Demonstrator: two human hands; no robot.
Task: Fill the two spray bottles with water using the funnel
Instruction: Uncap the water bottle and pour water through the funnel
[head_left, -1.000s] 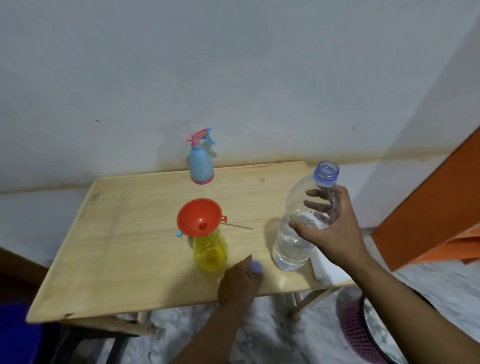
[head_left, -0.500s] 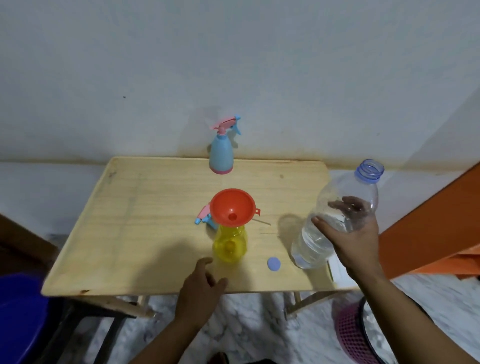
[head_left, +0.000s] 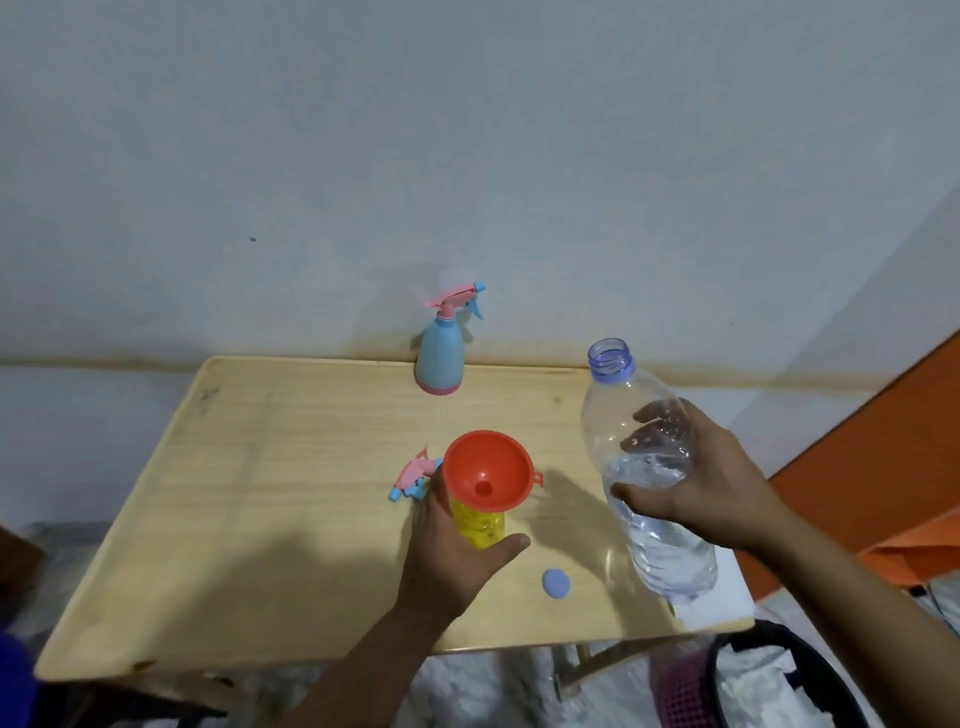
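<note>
Far left of the action, a detached pink-and-blue spray head (head_left: 413, 475) lies flat on the bench (head_left: 270, 467). Just right of it, the left hand (head_left: 452, 556) wraps around the yellow spray bottle (head_left: 480, 525), fingers behind, thumb across the front, steadying it upright. The orange funnel (head_left: 485, 470) sits in its neck, mouth wide open to the ceiling. At the back stands the blue spray bottle (head_left: 439, 358), head on, waiting its turn. A blue cap (head_left: 556, 583) rests on the bench near the front. Now the right hand (head_left: 701, 491) grips the clear water bottle (head_left: 647, 478) mid-body, clear of the bench, long axis leaning, open neck up and tipped left toward the funnel. The funnel lies left of and below that neck, so the pour looks like it needs a leftward carry and a steeper tilt.
</note>
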